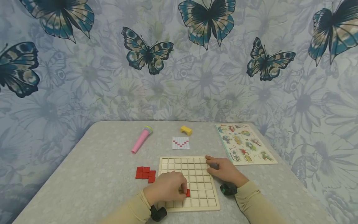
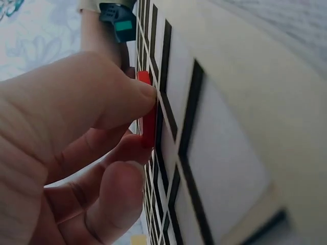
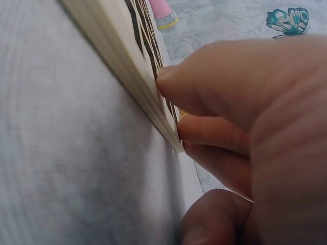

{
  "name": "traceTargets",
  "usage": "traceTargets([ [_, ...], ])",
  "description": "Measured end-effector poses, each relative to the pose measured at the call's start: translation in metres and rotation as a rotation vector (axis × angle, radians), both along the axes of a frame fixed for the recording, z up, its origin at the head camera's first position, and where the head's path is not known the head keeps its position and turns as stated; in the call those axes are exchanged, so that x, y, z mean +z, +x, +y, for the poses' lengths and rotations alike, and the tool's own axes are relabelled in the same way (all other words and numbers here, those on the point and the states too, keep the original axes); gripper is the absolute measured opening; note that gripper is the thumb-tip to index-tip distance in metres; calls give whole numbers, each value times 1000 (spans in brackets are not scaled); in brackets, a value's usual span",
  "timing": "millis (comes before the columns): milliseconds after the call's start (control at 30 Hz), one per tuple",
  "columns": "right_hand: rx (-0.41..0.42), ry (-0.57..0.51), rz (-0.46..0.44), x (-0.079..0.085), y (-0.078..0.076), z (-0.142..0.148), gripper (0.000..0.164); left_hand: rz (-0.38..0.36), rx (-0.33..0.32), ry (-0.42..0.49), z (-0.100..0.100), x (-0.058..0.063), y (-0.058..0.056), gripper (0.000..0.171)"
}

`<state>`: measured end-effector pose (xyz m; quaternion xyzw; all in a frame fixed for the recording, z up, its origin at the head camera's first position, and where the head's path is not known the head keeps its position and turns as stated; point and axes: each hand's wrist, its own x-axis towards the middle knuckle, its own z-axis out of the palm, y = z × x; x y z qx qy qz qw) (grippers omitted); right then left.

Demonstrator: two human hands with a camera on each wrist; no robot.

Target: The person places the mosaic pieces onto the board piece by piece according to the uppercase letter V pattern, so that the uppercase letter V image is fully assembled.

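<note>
My left hand (image 1: 169, 186) pinches a red square tile (image 1: 188, 193) between thumb and fingers, low over the wooden grid board (image 1: 217, 207). In the left wrist view the tile (image 2: 148, 125) stands nearly flat against one of the grid cells; whether it sits fully inside cannot be told. My right hand (image 1: 223, 169) rests at the board's upper right edge. Its thumb lies on the rim and its fingers touch the edge near the corner, as the right wrist view shows. Several loose red tiles (image 1: 145, 173) lie left of the board.
Behind the board lies a small card (image 1: 181, 143) with a red V pattern on a grid. A yellow arch block (image 1: 185, 130) is beyond it. A pink toy microphone (image 1: 141, 140) lies back left, and a picture puzzle board (image 1: 246, 144) back right.
</note>
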<state>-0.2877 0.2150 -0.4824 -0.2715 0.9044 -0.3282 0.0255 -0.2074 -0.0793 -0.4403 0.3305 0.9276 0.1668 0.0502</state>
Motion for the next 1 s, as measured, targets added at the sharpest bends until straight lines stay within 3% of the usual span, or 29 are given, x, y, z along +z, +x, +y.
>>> traceTargets([
  [600,-8,-16,9,-2,-1,0,48,44,-38,17,-4,-2,6,17],
  [1000,-5,-23,19,-2,0,0,45,40,-19,35,-5,-3,6,16],
])
